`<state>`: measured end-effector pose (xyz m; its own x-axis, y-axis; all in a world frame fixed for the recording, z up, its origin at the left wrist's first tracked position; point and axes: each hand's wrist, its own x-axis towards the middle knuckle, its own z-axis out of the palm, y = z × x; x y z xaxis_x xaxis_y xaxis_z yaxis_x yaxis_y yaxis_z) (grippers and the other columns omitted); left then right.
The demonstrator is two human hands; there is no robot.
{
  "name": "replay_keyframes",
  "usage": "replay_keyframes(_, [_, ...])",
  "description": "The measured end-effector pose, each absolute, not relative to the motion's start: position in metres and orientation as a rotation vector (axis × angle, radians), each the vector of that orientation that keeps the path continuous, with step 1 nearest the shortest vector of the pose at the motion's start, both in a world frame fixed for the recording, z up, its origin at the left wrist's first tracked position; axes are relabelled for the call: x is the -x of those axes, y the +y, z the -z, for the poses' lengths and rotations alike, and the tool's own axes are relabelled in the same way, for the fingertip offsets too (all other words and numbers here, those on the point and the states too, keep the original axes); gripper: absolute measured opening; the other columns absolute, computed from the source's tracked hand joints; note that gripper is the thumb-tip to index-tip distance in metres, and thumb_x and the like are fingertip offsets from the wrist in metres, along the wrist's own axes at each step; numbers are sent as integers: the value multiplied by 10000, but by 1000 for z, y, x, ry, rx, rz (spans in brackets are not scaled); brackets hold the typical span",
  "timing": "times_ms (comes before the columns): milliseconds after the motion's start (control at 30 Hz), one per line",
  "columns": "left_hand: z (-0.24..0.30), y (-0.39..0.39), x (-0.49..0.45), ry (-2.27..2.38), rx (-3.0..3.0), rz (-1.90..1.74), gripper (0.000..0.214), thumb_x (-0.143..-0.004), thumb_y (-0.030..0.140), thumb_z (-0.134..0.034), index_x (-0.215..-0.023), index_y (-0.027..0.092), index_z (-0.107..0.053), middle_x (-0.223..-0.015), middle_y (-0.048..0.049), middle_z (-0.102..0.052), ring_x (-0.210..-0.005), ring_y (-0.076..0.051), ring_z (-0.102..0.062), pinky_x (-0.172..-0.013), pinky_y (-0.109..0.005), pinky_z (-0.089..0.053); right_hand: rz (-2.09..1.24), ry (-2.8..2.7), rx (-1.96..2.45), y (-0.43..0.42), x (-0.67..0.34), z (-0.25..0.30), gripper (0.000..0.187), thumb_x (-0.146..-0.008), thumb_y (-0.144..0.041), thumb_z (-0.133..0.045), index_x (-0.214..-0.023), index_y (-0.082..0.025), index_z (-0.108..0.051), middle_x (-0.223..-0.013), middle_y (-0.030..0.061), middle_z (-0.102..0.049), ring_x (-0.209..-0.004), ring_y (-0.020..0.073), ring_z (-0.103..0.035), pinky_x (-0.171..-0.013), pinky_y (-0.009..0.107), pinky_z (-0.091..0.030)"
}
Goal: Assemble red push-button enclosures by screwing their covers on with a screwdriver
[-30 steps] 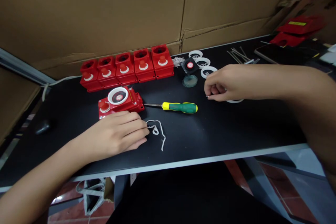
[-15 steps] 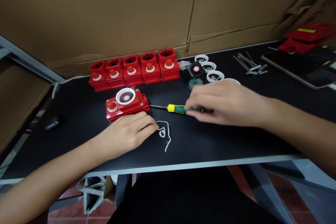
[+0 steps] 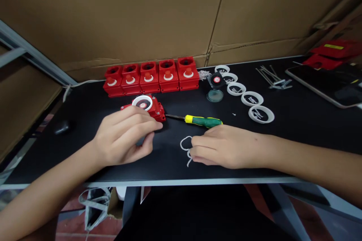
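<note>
My left hand [image 3: 124, 137] curls over the near side of a red box [image 3: 147, 106] with a white ring on top and grips it; the box tilts up off the black table [image 3: 283, 147]. My right hand [image 3: 219, 147] lies low on the table with its fingertips pinched on a thin white string [image 3: 184, 144] that loops in front of it. A screwdriver [image 3: 202, 121] with a green and yellow handle rests just behind that hand, its tip pointing at the box.
Several red boxes [image 3: 149, 75] stand in a row at the back against cardboard. White rings [image 3: 260, 113], a round clear lens [image 3: 214, 95], a small black part [image 3: 216, 80], metal pins [image 3: 273, 75] and a tablet [image 3: 330, 83] lie to the right. The table edge runs close below both hands.
My right hand came from the white rings, passed over the screwdriver and reached the string. My left hand left the string and took hold of the red box, tipping it up.
</note>
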<state>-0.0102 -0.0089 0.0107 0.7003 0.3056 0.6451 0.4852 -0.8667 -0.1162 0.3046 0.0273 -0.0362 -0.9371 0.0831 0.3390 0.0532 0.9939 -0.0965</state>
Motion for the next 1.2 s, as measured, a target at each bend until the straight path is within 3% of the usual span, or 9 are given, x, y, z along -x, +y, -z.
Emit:
replay_keyframes(167, [-11, -6, 14, -687, 2585, 1021, 400, -893, 37, -716, -1275, 151, -687, -909, -60, -806, -817, -217, -765, -760, -338, -687, -789, -2388, 344, 38, -314, 0, 142, -953, -113, -718, -849, -205, -686, -714, -55, -589, -593, 64, -541, -522, 198, -408])
replay_keyframes(267, [-3, -2, 13, -685, 2601, 1048, 406, -896, 38, -707, -1284, 153, -684, -928, -67, -808, -810, -222, -757, -754, -343, -672, -846, -2008, 697, 54, -318, -36, 152, -904, -191, -835, -810, -219, -719, -652, -33, -629, -511, 76, -528, -443, 226, -356])
replay_keyframes(333, [1, 0, 13, -699, 2622, 1023, 409, -906, 34, -696, -1295, 160, -669, -949, -74, -806, -806, -227, -755, -752, -350, -667, -741, -1797, 817, 70, -319, -57, 245, -839, -337, -942, -760, -221, -741, -545, -58, -564, -386, 60, -416, -358, 248, -224])
replay_keyframes(533, [2, 1, 13, -693, 2631, 929, 346, -939, 41, -677, -1269, 140, -642, -921, -81, -773, -790, -225, -744, -755, -338, -660, -586, -1669, 811, 132, -319, -81, 622, -600, -839, -990, -715, -288, -724, -625, -54, -626, -426, 52, -359, -405, 295, -250])
replay_keyframes(633, [0, 2, 13, -720, 2587, 914, 308, -958, 61, -671, -1256, 138, -652, -915, -77, -759, -797, -219, -734, -733, -313, -640, -594, -1744, 964, 164, -322, -65, 604, -650, -914, -910, -763, -358, -704, -634, -78, -635, -483, 94, -394, -415, 277, -280])
replay_keyframes(833, [-11, 10, 19, -700, 2532, 744, 155, -988, 72, -624, -1046, 187, -711, -908, -69, -756, -843, -229, -700, -760, -321, -603, -656, -1882, 1043, 191, -343, -34, 657, -837, -966, -723, -839, -311, -679, -512, -70, -460, -452, 88, -361, -416, 256, -225])
replay_keyframes(1000, [-22, 14, 33, -943, 2543, 668, 162, -1028, 186, -600, -1081, 214, -750, -958, -77, -749, -886, -263, -677, -840, -397, -595, -544, -1996, 1033, 155, -366, -44, 401, -989, -712, -755, -904, -320, -731, -569, -49, -494, -488, 113, -394, -494, 290, -269])
replay_keyframes(1133, [-20, 22, 43, -1495, 2570, 472, 540, -1008, 561, -664, -1367, 157, -670, -1294, -191, -731, -1207, -406, -690, -1032, -535, -592, -288, -2364, 993, 108, -366, -41, 327, -1043, -551, -718, -915, -254, -764, -735, 19, -662, -599, 153, -548, -572, 333, -402])
replay_keyframes(1200, [-16, 27, 45, -1699, 2654, 311, 698, -922, 700, -713, -1382, 180, -645, -1297, -187, -742, -1205, -428, -718, -1008, -530, -602, -129, -2691, 901, 88, -359, -32, 359, -1103, -541, -615, -1032, -221, -763, -921, 55, -733, -717, 184, -660, -663, 352, -501])
